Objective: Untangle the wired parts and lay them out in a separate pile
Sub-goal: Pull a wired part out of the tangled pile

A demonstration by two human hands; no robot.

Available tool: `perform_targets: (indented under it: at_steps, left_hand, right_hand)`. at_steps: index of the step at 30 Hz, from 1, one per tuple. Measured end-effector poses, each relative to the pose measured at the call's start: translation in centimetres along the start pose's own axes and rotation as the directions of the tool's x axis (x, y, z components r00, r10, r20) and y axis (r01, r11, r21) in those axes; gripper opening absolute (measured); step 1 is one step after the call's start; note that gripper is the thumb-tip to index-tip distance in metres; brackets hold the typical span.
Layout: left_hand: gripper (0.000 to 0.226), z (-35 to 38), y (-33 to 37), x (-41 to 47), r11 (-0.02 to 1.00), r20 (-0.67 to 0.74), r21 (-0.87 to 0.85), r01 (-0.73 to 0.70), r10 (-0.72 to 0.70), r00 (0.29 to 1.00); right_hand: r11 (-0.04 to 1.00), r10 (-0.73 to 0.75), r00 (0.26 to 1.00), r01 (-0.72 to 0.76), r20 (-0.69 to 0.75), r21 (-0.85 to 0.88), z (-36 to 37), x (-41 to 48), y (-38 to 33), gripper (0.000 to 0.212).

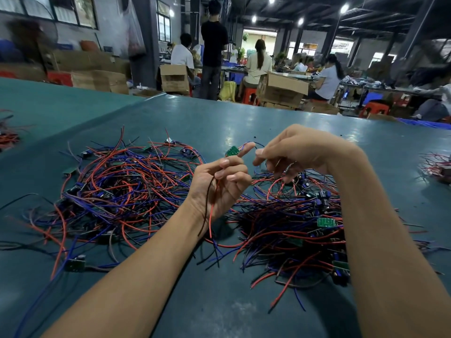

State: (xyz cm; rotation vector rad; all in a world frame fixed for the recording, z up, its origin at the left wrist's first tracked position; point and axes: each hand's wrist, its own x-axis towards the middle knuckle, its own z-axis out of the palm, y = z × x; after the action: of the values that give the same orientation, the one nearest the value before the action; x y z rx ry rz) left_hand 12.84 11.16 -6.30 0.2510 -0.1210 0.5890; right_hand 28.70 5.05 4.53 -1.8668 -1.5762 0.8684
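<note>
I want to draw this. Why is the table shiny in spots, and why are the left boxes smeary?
Head view: ceiling lamps glare off the table as pale patches; the far-left boxes are blurred, maybe from the wide lens or head motion; the left hand, right hand and wires look sharp.

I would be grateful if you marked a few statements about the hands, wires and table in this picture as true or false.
1. The left hand grips red and black wires that hang down past its wrist. True.
2. Both hands rest flat on the table. False: both are raised above the wires.
3. A small green board is up by the left index fingertip. True.
4. The right hand is spread open. False: its fingers are curled, pinching at the blue wire by the board.
5. All loose wires lie in one heap. False: there is a left heap and a right heap.
</note>
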Motion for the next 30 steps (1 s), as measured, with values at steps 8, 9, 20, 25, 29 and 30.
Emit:
perform_targets:
  at_steps: [8, 9, 20, 25, 29, 30]
  left_hand:
    - [0.021, -0.3, 0.0, 0.2, 1.000, 0.018, 0.022, 0.020, -0.021, 1.000]
    - [0.020, -0.3, 0.0, 0.2, 0.998, 0.018, 0.047, 0.029, -0.030, 0.999]
    - [0.028, -0.8, -1.0, 0.8, 0.908, 0.003, 0.419, 0.029, -0.033, 0.999]
    - [0.006, -0.8, -1.2, 0.9, 0.873, -0.008, 0.488, -0.012, 0.018, 1.000]
    - [0.005, -1.1, -1.1, 0.9, 0.813, -0.021, 0.581, -0.024, 0.044, 0.999]
    - [0.006, -1.2, -1.2, 0.8, 0.760, -0.025, 0.649, -0.033, 0.064, 0.998]
  right_hand:
    - [0.990, -0.049, 0.998, 0.044, 0.032, 0.133, 0.7, 0.3, -0.1, 0.027]
    - [0.986, -0.052, 0.998, 0.045, 0.040, 0.159, 0.8, 0.4, 0.0, 0.029]
    - [0.953, -0.024, 0.999, 0.017, 0.020, 0.302, 1.4, 1.3, 0.6, 0.032]
    - [0.917, -0.005, 1.000, 0.002, 0.007, 0.398, 0.7, 1.1, 0.7, 0.017]
    - [0.908, 0.025, 0.998, -0.001, -0.053, 0.420, -0.8, 0.5, 0.9, 0.016]
    - [0.910, 0.035, 0.995, 0.006, -0.093, 0.414, -1.6, 0.1, 1.1, 0.015]
